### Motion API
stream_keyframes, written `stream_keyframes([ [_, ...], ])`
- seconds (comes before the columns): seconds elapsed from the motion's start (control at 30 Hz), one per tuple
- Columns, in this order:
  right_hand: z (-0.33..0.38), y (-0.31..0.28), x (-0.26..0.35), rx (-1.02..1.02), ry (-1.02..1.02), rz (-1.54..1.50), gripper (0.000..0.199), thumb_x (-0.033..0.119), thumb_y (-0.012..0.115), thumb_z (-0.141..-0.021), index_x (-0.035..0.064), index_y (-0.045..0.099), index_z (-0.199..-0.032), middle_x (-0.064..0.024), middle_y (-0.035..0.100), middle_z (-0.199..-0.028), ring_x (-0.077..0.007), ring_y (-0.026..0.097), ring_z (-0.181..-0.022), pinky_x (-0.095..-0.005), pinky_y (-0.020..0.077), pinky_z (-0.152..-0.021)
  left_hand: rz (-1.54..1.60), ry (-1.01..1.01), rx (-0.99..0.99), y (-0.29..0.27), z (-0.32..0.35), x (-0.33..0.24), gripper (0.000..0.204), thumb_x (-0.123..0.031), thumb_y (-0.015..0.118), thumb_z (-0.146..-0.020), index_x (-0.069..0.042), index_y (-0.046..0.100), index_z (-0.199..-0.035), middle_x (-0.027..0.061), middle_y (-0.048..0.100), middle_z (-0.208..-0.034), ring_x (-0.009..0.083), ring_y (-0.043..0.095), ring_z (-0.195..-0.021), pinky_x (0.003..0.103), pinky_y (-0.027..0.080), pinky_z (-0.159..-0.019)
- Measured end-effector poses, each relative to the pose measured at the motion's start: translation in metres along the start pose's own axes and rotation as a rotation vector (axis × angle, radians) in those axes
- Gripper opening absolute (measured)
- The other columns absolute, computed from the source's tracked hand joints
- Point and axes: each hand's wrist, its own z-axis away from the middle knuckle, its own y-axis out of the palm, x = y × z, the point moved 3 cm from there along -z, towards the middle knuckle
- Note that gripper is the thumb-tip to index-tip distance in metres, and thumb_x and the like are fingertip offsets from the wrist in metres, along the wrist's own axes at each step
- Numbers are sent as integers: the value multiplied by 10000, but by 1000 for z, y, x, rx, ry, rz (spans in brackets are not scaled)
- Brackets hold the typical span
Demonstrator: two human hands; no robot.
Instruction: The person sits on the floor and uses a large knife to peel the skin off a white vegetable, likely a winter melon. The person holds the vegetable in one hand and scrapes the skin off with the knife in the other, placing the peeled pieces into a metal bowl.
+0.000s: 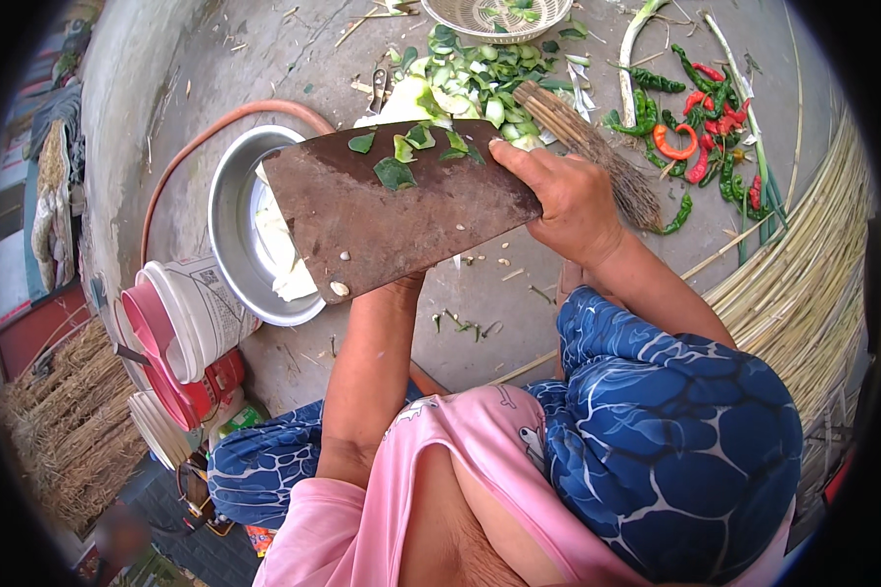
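My right hand [573, 196] grips the right end of a dark brown cutting board [392, 220], its thumb on the upper face. Green peel pieces [394, 174] lie along the board's far part, with small pale bits near its close edge. From below, my left forearm reaches under the board; only the wrist end of my left hand [403, 284] shows and its fingers are hidden. Partly covered by the board's left end, a metal basin [220, 210] holds white pieces [282, 249]. Beyond the board lies a heap of green and pale vegetable trimmings [485, 73].
A twig brush [597, 152] lies by the trimmings, under a woven basket [499, 29]. Red and green peppers [700, 137] and long green onions [641, 39] are at right, near a bundle of dry stalks [803, 264]. Stacked buckets [191, 313] and an orange hose [181, 166] lie left.
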Motion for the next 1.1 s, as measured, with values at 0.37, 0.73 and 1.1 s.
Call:
stream_keyframes([
  [0.37, 4, 8, -13, -34, -13, -19, 644, 78, 736, -665, 227, 593, -1276, -23, 602, -769, -261, 624, -643, -369, 506, -603, 98, -16, 72, 18, 1, -3, 522, -436, 394, -1023, -102, 423, -1424, 129, 506, -1411, 303, 524, -1268, 460, 429, -1083],
  [0.73, 13, 6, -49, -126, 47, 3, 586, 71, 728, -669, 195, 638, -1235, -62, 669, -824, -309, 669, -712, -411, 536, -612, 283, -86, 211, 40, 1, -12, 472, -382, 410, -1019, -96, 480, -1387, 104, 574, -1350, 309, 559, -1230, 484, 443, -1061],
  [1.1, -5, -6, -5, 72, -35, -84, 733, -14, 677, -578, 165, 628, -1288, -87, 681, -904, -326, 643, -730, -401, 522, -665, -167, 79, 67, 0, -2, -12, 453, -380, 480, -1022, -104, 455, -1381, 93, 595, -1308, 227, 589, -1189, 390, 514, -1011],
])
